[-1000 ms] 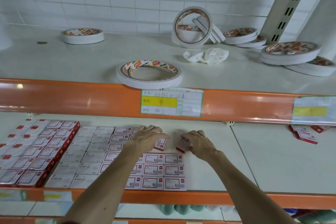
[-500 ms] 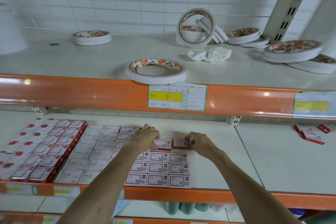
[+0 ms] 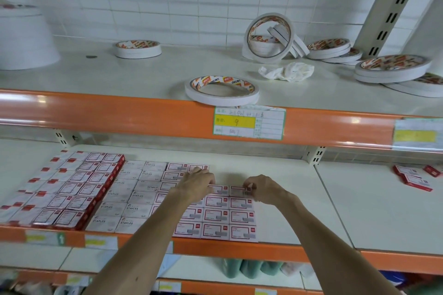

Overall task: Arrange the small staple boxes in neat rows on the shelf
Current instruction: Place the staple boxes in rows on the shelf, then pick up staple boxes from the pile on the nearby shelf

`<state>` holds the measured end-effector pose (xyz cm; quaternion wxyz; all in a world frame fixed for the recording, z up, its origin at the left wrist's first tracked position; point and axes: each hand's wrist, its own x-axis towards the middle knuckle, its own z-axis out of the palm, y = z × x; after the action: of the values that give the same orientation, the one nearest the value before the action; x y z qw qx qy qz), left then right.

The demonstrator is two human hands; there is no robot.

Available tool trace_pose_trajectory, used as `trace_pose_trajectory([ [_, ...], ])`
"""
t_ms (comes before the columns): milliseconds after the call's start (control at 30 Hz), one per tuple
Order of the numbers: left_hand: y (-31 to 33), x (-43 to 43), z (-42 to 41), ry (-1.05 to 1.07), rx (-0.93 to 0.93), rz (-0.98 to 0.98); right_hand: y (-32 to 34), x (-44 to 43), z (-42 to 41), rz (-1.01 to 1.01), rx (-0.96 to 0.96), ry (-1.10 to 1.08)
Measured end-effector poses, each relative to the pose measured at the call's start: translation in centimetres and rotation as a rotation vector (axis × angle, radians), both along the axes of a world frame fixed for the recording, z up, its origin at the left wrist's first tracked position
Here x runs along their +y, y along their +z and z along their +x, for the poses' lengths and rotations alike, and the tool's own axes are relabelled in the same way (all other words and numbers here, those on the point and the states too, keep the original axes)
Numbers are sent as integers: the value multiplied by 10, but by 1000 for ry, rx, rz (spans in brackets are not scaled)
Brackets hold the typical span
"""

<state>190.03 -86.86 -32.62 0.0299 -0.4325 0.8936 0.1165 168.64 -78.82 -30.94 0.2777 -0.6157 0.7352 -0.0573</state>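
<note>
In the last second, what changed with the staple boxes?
Each hand brought its tilted box down: the left box and right box now lie flat, side by side, starting a new row behind the finished rows. The left hand and right hand still grip them. The loose boxes at right and tape rolls stayed put.

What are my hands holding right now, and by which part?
The right hand pinches the right staple box by its right end. The left hand covers the left end of the left staple box; grip hidden.
</note>
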Motion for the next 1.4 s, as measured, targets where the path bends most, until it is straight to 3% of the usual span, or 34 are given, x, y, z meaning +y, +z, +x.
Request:
trace_pose_trajectory([
  [233,-8,9,4,-23,34,-18,-3,12,13,-94,37,-56],
  [533,12,19,-23,-24,242,-129,-1,70,-9,-289,110,-351],
  [767,10,90,-130,-279,201,-179,-6,183,-66,-254,196,-669],
  [1233,29,333,-374,-534,175,-109,19,441,-258,-316,349,-872],
  [1400,28,371,-417,-531,174,-63,12,476,-303,-334,338,-860],
])
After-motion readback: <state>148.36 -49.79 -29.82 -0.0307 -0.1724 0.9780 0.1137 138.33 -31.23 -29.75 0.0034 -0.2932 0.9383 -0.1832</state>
